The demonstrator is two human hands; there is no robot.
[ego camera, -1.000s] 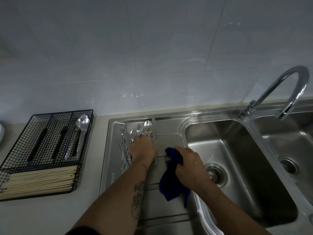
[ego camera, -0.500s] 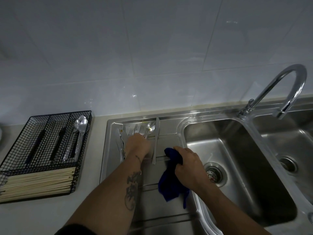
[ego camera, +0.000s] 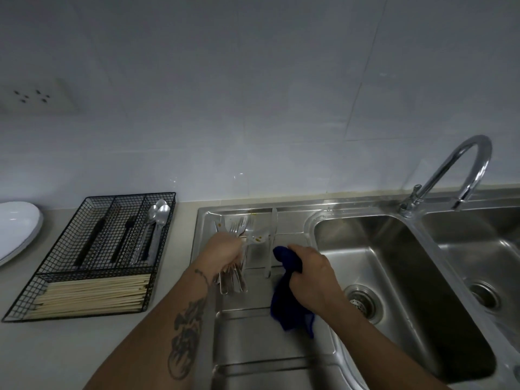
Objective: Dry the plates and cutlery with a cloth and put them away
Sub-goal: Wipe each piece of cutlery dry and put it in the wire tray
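**A:** ok so what's going on at the sink here? Kinda dim.

**B:** Person standing at a stainless steel double sink (ego camera: 332, 218) with a drainboard on its left side. Left hand (ego camera: 225, 250) is over the drainboard with its fingers curled round a bundle of silver forks and other metal cutlery (ego camera: 239, 230). Tines poke out past the hand toward the wall, handles stick out below it toward the person.

**A:** and the right one?

**B:** Right hand (ego camera: 312, 273) is gripping a dark blue drying cloth (ego camera: 287, 305), fingers wrapped round the bunched top, the rest hanging down over the drainboard near the basin edge. The two hands are near each other but not touching.

**A:** anything left lying there?

**B:** Yeah, a long silver table knife (ego camera: 271, 240) lies flat on the drainboard between the hands, blade end pointing at the wall. There's also a spoon bowl (ego camera: 259, 238) with brownish spots just beside the forks. Can't tell whether the left hand has that one too or it's just resting there.

**A:** where does the dried stuff go?

**B:** Black wire mesh cutlery tray (ego camera: 45, 280) sits on the pale counter (ego camera: 98, 347) left of the sink. Far compartments hold dark-handled pieces and a couple of silver spoons (ego camera: 159, 213), the near compartment is packed with pale wooden chopsticks (ego camera: 92, 295). A white plate (ego camera: 17, 226) is at the far left edge of the counter, partly cut off. Curved chrome tap (ego camera: 461, 170) rises behind the basins.
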